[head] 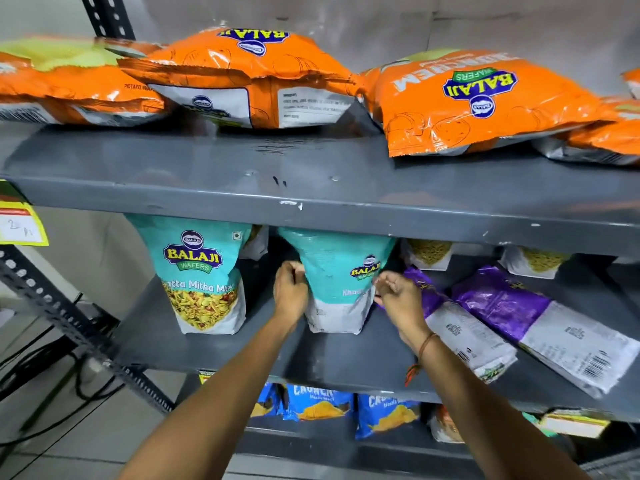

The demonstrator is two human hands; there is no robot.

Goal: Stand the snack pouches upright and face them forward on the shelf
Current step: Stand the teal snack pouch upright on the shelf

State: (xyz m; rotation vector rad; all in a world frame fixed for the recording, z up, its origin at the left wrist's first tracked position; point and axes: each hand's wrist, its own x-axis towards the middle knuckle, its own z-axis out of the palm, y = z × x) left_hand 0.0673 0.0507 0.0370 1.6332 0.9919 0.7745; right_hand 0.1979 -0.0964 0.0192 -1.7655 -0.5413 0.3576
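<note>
On the grey middle shelf [242, 355] a teal Balaji pouch [199, 271] stands upright at the left, front facing me. Right of it a second teal pouch [341, 271] stands upright, turned a little to the right. My left hand [290, 292] grips its left edge and my right hand [398, 299] grips its right edge. Two purple pouches [457, 327] [540, 323] lie flat on the same shelf to the right, backs up.
Several orange Balaji wafer bags [478, 98] lie flat on the top shelf [311, 188]. Small pouches [429, 252] stand at the back of the middle shelf. Blue snack packs [318, 403] fill the shelf below. A slotted steel upright [69, 323] and cables are at the left.
</note>
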